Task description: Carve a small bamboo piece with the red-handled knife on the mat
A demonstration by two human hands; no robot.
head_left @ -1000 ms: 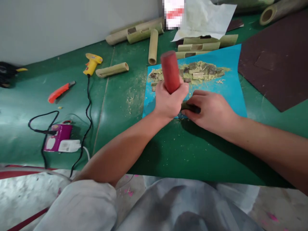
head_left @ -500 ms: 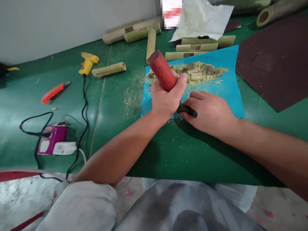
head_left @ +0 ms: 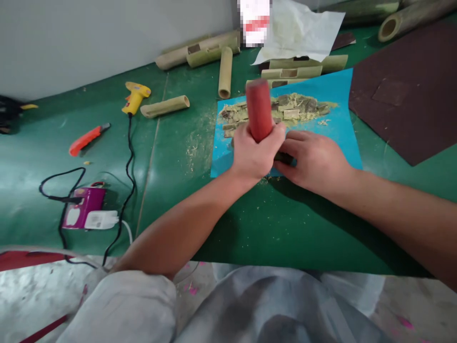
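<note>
My left hand (head_left: 255, 152) is closed around a red cylinder (head_left: 259, 112), which stands nearly upright with its top above the thumb. Close beside it, my right hand (head_left: 314, 155) has its fingers curled over a dark, narrow piece (head_left: 284, 158), mostly covered by the fingers. What the red cylinder's lower end touches is hidden by the left hand. Both hands are over the near edge of a blue sheet (head_left: 342, 95), on which lie a heap of shavings (head_left: 296, 97) and several small bamboo chips (head_left: 291, 114).
Left lie an orange utility knife (head_left: 87, 139), a yellow glue gun (head_left: 136, 97) with a black cord, a purple box (head_left: 87, 205) and a short bamboo tube (head_left: 164, 106). Behind are notched bamboo tubes (head_left: 214, 50) and white paper (head_left: 300, 33); a dark brown sheet (head_left: 410, 85) is right.
My left hand has shifted slightly right, and the red cylinder has swung from leaning left to nearly upright. My right hand has barely moved. The view has shifted a little.
</note>
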